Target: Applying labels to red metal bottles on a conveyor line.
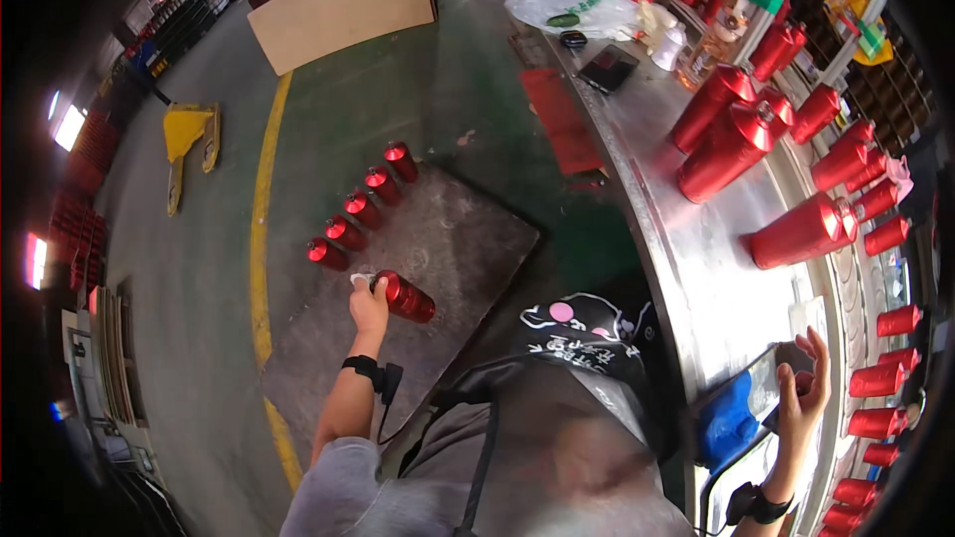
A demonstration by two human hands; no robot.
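My left hand [368,308] is closed around the neck end of a red metal bottle [409,297], which is tilted above or on a dark flat board [453,239]; I cannot tell whether it touches. Something small and white shows at the fingertips. Just beyond, a row of several red bottles [362,209] stands along the board's far left edge. To the right, my right hand [806,388] is over the metal bench [676,268], its fingers curved around a small dark thing I cannot make out. A blue item [729,430] in a dark-edged tray lies beside that hand.
Large red bottles [731,144] stand on the bench, with more red bottles [877,381] in a line along its right side. Plastic bags [587,10] and a black flat device [608,69] lie at its far end. A yellow pallet jack [189,134] stands at the left.
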